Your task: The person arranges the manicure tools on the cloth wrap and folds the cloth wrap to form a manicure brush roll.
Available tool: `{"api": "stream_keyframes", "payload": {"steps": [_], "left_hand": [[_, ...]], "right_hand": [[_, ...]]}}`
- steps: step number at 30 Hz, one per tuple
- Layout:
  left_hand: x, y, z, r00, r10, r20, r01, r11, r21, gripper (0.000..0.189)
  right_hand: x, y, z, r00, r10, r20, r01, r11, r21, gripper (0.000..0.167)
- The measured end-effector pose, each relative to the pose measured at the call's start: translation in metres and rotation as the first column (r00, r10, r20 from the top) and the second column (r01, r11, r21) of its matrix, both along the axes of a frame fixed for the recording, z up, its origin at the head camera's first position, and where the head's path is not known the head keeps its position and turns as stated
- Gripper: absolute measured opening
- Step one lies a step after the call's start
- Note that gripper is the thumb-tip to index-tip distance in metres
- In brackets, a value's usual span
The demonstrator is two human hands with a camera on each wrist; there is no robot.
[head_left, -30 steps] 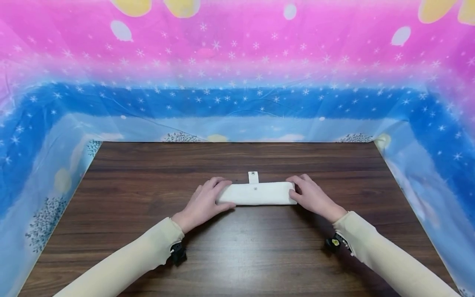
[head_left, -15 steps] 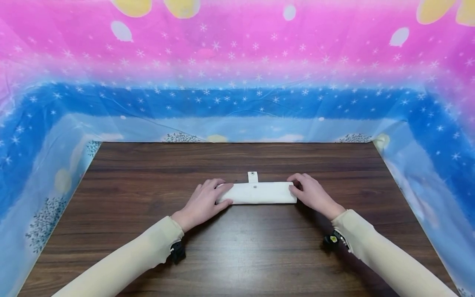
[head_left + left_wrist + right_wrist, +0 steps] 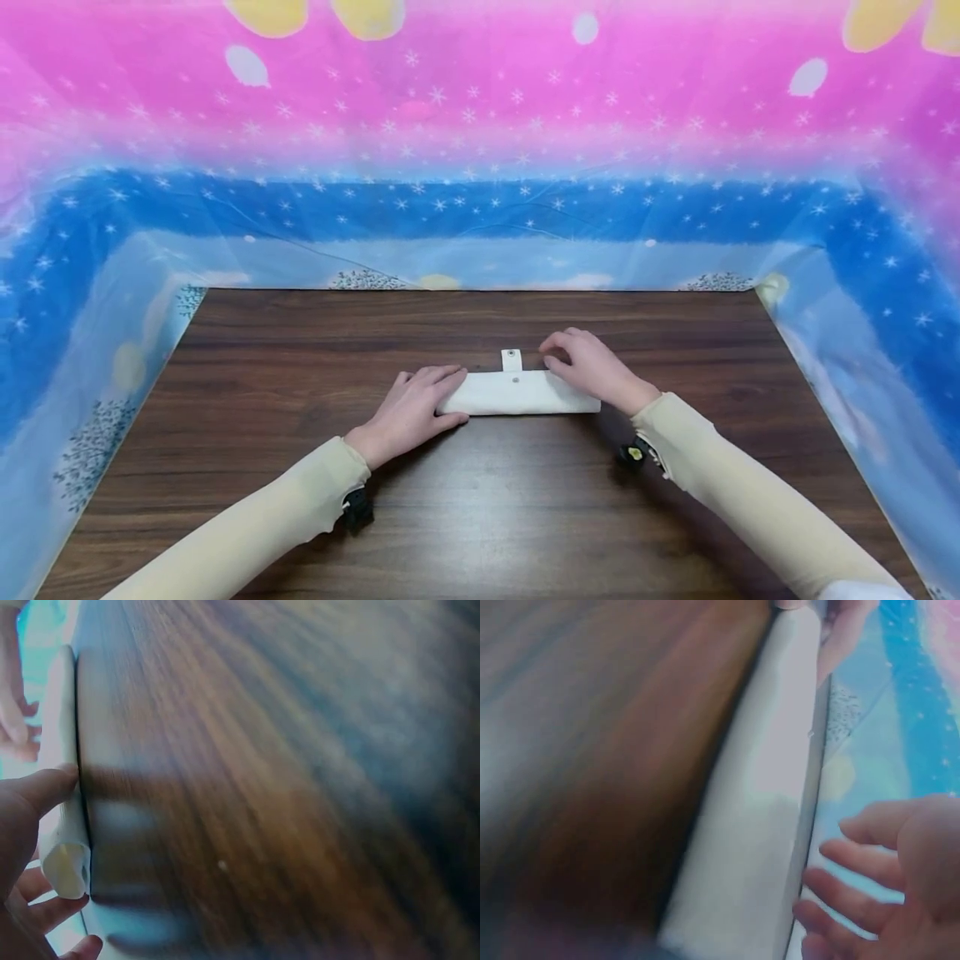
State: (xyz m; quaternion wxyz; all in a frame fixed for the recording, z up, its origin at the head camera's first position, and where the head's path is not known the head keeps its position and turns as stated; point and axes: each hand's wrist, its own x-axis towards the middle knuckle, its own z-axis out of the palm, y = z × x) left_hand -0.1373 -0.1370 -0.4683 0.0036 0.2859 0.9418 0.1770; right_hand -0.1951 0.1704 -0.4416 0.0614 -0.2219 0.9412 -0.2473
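Observation:
A white rolled-up pouch (image 3: pixel 517 400) lies crosswise on the brown wooden table, a short strap (image 3: pixel 511 362) with a snap button sticking out from its far side. A matching snap stud (image 3: pixel 515 380) shows on its top. My left hand (image 3: pixel 408 414) holds the pouch's left end, thumb along the near side and fingers behind. In the left wrist view the rolled end (image 3: pixel 66 870) looks hollow and layered. Over the pouch's right part is my right hand (image 3: pixel 592 367), fingers loosely bent, nothing in them. The right wrist view shows those fingers (image 3: pixel 859 892) apart from one another beside the pouch's far edge.
The wooden table (image 3: pixel 480 508) reaches to a hanging cloth backdrop (image 3: pixel 480 208) in pink and blue with snowflakes, which encloses its back and sides. Each wrist carries a black strapped device, such as the right wrist device (image 3: pixel 633 452).
My right hand has let go of the pouch's right end and moved left and away from me, toward the strap. My left hand stays at the left end, and the pouch has hardly moved.

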Motion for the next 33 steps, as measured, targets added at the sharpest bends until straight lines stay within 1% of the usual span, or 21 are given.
{"api": "stream_keyframes", "payload": {"steps": [4,7,10,14,17,22,25,29,33], "left_hand": [[0.000,-0.001,0.001,1.000,0.017,0.010,-0.017,1.000,-0.005,0.069],[0.001,-0.002,0.002,1.000,0.017,0.022,-0.017,1.000,-0.002,0.069],[0.001,-0.003,0.002,1.000,0.008,0.028,-0.008,1.000,0.002,0.071],[0.001,-0.004,0.000,1.000,0.001,0.007,-0.001,1.000,-0.001,0.071],[0.001,-0.003,-0.001,1.000,-0.005,-0.002,0.005,1.000,0.006,0.070],[-0.002,-0.001,-0.003,1.000,-0.009,0.002,0.009,1.000,0.022,0.069],[-0.002,0.000,-0.004,1.000,-0.003,0.010,0.003,0.999,0.033,0.069],[-0.002,-0.001,-0.003,1.000,-0.001,0.020,0.001,0.999,0.033,0.068],[-0.004,0.001,0.000,1.000,-0.002,0.012,0.002,1.000,0.031,0.068]], "right_hand": [[-0.011,-0.022,0.000,0.992,0.088,0.094,-0.085,0.996,-0.033,0.032],[-0.016,-0.033,-0.002,0.983,0.120,0.141,-0.117,0.993,-0.024,0.036],[-0.020,-0.041,-0.005,0.979,0.119,0.166,-0.120,0.993,-0.004,0.037],[-0.028,-0.048,-0.007,0.978,0.110,0.178,-0.116,0.993,0.023,0.034],[-0.030,-0.048,-0.006,0.978,0.101,0.181,-0.108,0.994,0.030,0.030],[-0.028,-0.042,-0.003,0.981,0.055,0.187,-0.048,0.998,-0.040,0.022],[-0.024,-0.039,-0.002,0.982,0.053,0.183,-0.038,0.995,-0.088,0.020],[-0.015,-0.034,-0.002,0.984,0.084,0.154,-0.067,0.991,-0.112,0.018],[-0.007,-0.029,-0.003,0.988,0.116,0.098,-0.104,0.987,-0.121,0.017]]}}
